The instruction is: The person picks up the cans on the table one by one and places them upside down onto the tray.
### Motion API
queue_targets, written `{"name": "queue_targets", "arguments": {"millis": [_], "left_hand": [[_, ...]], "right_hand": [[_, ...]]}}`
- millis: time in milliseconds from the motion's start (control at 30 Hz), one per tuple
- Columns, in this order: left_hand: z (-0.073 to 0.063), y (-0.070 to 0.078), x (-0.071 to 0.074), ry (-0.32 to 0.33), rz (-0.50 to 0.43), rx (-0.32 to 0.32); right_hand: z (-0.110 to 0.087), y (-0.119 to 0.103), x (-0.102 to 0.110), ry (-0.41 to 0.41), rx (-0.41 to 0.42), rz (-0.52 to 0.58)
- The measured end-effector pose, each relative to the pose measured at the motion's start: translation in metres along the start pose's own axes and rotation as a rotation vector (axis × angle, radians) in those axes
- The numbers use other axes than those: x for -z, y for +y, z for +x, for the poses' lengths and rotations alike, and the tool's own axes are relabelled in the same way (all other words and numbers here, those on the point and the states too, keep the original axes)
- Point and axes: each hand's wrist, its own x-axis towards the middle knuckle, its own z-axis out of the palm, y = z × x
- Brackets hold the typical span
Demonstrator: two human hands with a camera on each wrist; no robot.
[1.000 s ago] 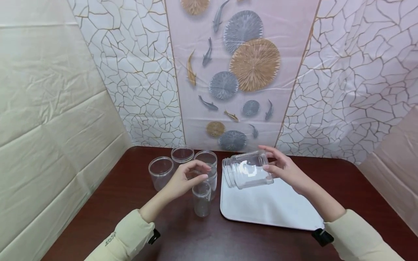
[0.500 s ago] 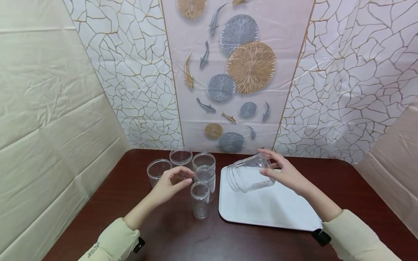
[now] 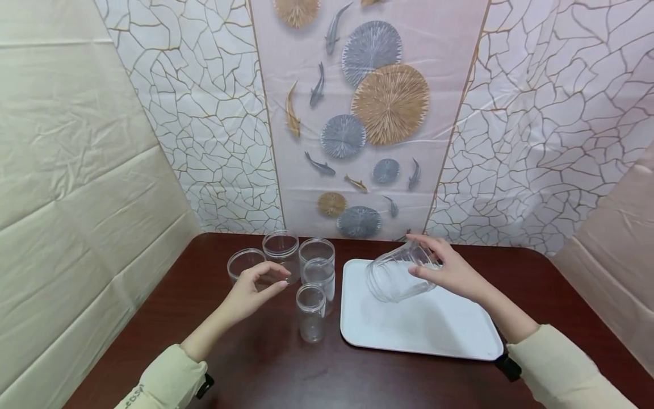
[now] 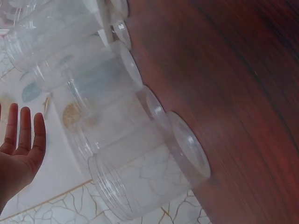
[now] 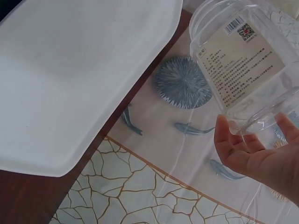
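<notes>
My right hand [image 3: 451, 271] grips a clear plastic jar [image 3: 395, 283] by its base end, thumb on the near side. The jar leans over the white tray [image 3: 424, 335], its threaded mouth tipped down to the left. A printed label [image 5: 243, 60] with a barcode shows on the jar in the right wrist view. My left hand [image 3: 249, 291] holds nothing, its fingers loosely bent beside a group of clear jars. Of these, the small slim jar [image 3: 311, 321] stands nearest me. A wide jar [image 3: 244, 261] is partly hidden behind my left hand.
Several upright clear jars, among them a wide one [image 3: 281, 244] and a taller one [image 3: 318, 250], cluster on the dark red-brown table [image 3: 306, 375] left of the tray. A patterned cloth [image 3: 357, 113] hangs behind the table's back edge.
My left hand has drawn back to the left, away from the slim jar. In my right hand the jar has turned from nearly sideways to mouth tilted down over the tray.
</notes>
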Motion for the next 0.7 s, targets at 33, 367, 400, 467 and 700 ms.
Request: {"name": "queue_targets", "arguments": {"millis": [33,367,400,467,700], "left_hand": [[0.000,-0.001,0.000,0.006,0.016,-0.013],[-0.001,-0.012,0.013,0.054,0.174,-0.100],[-0.001,-0.013,0.014,0.058,0.192,-0.103],[-0.002,-0.015,0.018,0.064,0.221,-0.103],[-0.005,-0.025,0.028,0.097,0.256,-0.063]], "right_hand": [[0.000,0.000,0.000,-0.002,-0.002,-0.013],[0.000,0.004,0.006,-0.013,0.011,-0.109],[0.000,0.005,0.007,-0.013,0.015,-0.115],[0.001,0.006,0.007,-0.011,0.023,-0.119],[0.000,0.013,0.005,-0.022,0.016,-0.127]]}}
